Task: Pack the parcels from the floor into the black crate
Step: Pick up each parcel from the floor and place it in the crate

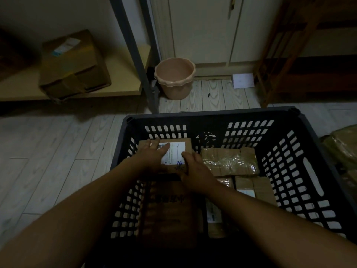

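The black slotted crate stands on the floor in front of me. In its far left corner lies a brown parcel with a white label. My left hand lies flat on top of it, fingers straight. My right hand rests on the parcel's near right edge with fingers bent over it. A taped parcel lies to the right. A long brown parcel fills the near left, and smaller parcels sit at the near right.
A pink plastic bucket stands beyond the crate by a grey shelf post. A large cardboard box sits on a low shelf at left. More wrapped parcels lie on the floor right of the crate. A wooden rack stands behind.
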Tool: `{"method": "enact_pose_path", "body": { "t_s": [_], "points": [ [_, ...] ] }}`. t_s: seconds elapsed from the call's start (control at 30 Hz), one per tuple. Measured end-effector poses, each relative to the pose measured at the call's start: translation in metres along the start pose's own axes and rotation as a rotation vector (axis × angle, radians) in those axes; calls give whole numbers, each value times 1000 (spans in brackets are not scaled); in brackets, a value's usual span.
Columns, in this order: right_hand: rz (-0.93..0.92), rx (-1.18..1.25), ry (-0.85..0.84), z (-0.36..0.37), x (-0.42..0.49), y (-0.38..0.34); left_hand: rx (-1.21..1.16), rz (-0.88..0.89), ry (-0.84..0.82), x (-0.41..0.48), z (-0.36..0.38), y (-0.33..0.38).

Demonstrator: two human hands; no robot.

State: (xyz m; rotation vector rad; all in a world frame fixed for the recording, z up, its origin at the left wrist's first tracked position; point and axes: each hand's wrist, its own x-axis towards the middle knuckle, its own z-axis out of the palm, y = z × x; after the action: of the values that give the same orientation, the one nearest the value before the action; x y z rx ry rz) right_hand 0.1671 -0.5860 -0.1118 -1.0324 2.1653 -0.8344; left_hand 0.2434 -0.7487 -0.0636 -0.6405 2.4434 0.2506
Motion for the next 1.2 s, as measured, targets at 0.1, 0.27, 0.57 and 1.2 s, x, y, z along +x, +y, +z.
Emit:
{"method": "enact_pose_path", "body": {
  "t_s": [0.1,0.27,0.57,1.2],
  "points": [
    [-111,-119,31,-3,-1,0,-40,27,-36,0,2,-6],
    [-138,-320,-131,-4,-9,16,22,53,-64,0,13,-12],
    [-322,-619,-92,-13,-5,9,-19,22,22,2,11,-21],
    [-321,-708,-175,-42,-4,48,-40,43,8,8,12,-23]
  ]
}}
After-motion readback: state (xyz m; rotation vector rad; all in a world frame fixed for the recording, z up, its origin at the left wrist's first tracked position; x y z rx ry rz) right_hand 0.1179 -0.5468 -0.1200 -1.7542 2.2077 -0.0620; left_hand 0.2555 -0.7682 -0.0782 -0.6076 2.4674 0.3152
